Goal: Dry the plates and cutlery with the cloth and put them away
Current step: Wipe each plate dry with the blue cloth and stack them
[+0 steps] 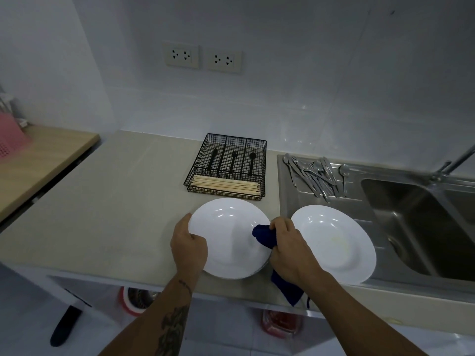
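Now left hand (188,246) gripping plate (228,237) rim, right hand (289,249) clutching cloth (264,236) there.

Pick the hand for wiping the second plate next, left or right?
Right. The right hand already grips the blue cloth and sits beside the second plate on the drainboard; the left hand holds the first plate by its rim, farther away.

Both forearms outstretched, left hand (188,246) fingers curled, right hand (291,250) fingers clenched.
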